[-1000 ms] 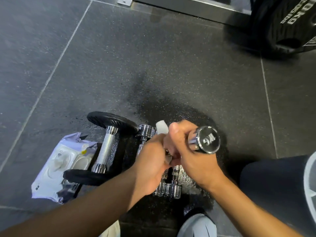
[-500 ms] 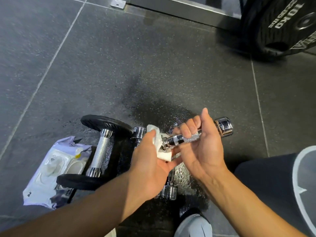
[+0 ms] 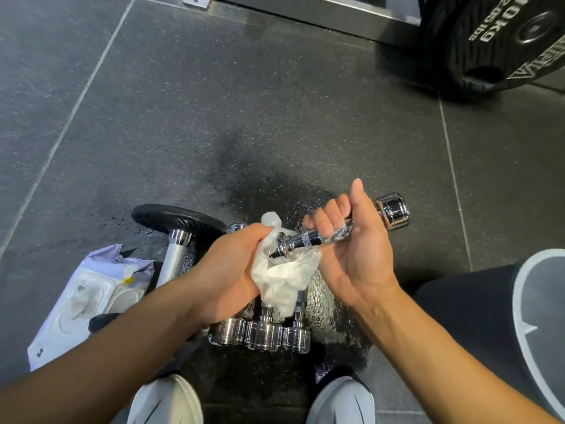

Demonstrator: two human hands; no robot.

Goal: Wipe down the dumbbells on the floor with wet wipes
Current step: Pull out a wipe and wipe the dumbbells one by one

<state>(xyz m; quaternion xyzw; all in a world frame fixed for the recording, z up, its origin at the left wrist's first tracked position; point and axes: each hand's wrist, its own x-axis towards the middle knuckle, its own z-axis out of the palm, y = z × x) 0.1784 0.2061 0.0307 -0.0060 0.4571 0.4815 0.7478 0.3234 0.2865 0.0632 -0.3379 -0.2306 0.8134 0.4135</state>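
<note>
Looking down past both forearms, I see three short chrome dumbbells [image 3: 263, 335] lying side by side on the floor at lower centre, partly hidden under the hands. Left of them lies a larger dumbbell with black disc ends and a knurled steel handle [image 3: 175, 261], and beside that, at lower left, a soft white pack of wet wipes [image 3: 88, 304] with a plastic lid. A black weight plate with white lettering [image 3: 495, 38] leans in the upper right corner against a grey metal rail [image 3: 305, 9].

The floor [image 3: 198, 102] is dark speckled rubber tile with pale seams; a wet, glossy patch [image 3: 275, 197] darkens it at the centre. Two pale shoe tips [image 3: 339, 402] show at the bottom edge.

My right hand [image 3: 357, 252] grips the small chrome dumbbell [image 3: 393, 211] by its knurled handle, fingers curled round it, holding it off the floor right of centre. My left hand [image 3: 226, 270] clutches a crumpled white wet wipe [image 3: 284, 273], which cups the dumbbell's near polished end.
</note>
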